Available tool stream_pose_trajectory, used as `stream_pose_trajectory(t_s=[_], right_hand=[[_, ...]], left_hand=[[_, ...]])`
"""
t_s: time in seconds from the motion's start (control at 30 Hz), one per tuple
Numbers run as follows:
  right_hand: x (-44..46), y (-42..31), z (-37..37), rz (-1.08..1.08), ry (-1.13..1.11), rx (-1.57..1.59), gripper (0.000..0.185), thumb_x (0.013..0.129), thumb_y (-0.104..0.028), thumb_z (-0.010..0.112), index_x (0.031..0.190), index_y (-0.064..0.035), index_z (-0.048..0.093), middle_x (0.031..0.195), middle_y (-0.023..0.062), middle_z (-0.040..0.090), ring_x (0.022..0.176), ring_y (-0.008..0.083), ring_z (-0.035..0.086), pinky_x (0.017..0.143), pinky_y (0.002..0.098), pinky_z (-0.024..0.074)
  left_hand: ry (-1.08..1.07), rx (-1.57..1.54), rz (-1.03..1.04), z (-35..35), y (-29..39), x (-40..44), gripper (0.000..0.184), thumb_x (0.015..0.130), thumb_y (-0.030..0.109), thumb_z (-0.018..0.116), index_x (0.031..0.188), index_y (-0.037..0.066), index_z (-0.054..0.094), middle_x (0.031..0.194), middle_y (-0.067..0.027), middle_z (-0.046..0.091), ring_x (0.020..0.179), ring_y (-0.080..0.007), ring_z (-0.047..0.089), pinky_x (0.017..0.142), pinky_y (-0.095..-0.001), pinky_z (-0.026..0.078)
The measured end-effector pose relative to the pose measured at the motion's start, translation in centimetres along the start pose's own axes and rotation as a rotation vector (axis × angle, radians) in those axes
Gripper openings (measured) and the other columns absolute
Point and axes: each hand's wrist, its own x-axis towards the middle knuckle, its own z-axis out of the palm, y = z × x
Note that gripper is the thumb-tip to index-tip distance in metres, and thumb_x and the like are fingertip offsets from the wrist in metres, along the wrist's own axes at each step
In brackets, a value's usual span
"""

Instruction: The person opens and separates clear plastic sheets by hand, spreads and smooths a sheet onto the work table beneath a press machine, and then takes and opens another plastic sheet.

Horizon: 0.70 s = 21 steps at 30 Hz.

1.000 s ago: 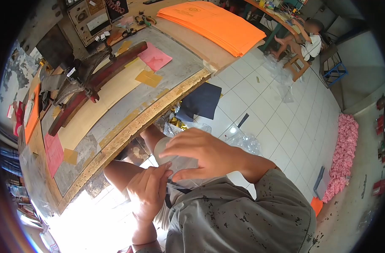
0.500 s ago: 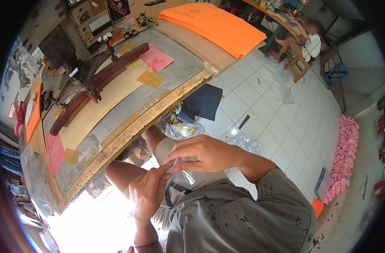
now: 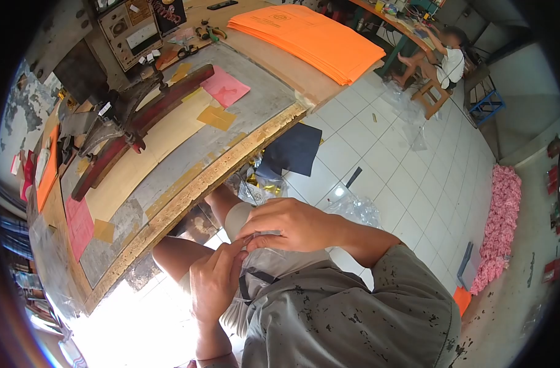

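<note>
In front of my lap, my left hand and my right hand meet at the fingertips. The right fingers are curled around a thin, pale greyish strip, which shows only in part between the thumb and the fingers. My left thumb and index finger are pinched together against the right fingertips. What lies in that pinch is hidden. Both hands are held just off the edge of the worktable.
A red clamp bar spans the table over yellowish sheets. A stack of orange printed sheets lies at its far end. Dark sheet and clear plastic lie on the tiled floor. Another person sits at a far bench.
The white end of the strip that hung below my right hand is now out of sight. Both hands stay pinched together, with slightly shifted fingers.
</note>
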Motion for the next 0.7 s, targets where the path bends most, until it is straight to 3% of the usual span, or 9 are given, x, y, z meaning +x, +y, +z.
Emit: stream_pose_trajectory(t_s=[0.33, 0.43, 0.7], right_hand=[[-0.2, 0.3, 0.9, 0.024, 0.063, 0.016, 0.026, 0.092, -0.024, 0.079, 0.110, -0.0052, 0.075, 0.092, 0.0087, 0.069, 0.087, 0.0292, 0.068, 0.079, 0.0412, 0.0531], [-0.1, 0.4, 1.4, -0.001, 0.112, 0.042, 0.032, 0.086, -0.016, 0.083, 0.116, -0.0073, 0.076, 0.095, 0.0063, 0.070, 0.083, 0.0261, 0.066, 0.075, 0.0387, 0.0514], [-0.1, 0.8, 1.6, -0.012, 0.126, 0.051, 0.028, 0.087, -0.014, 0.083, 0.113, -0.0067, 0.076, 0.097, 0.0067, 0.072, 0.085, 0.0260, 0.068, 0.076, 0.0383, 0.0520]], left_hand=[[0.051, 0.015, -0.003, 0.3, -0.2, 0.0, 0.020, 0.090, 0.008, 0.078, 0.107, 0.006, 0.067, 0.085, -0.0080, 0.074, 0.059, -0.0268, 0.066, 0.055, -0.0380, 0.050], [0.058, 0.031, -0.007, 0.3, -0.2, -0.1, 0.020, 0.090, 0.008, 0.078, 0.107, 0.007, 0.068, 0.085, -0.0078, 0.073, 0.059, -0.0263, 0.066, 0.055, -0.0379, 0.050], [0.037, 0.069, -0.017, 0.0, 0.1, 0.0, 0.021, 0.090, 0.010, 0.079, 0.108, 0.007, 0.069, 0.082, -0.0077, 0.071, 0.059, -0.0256, 0.066, 0.055, -0.0380, 0.050]])
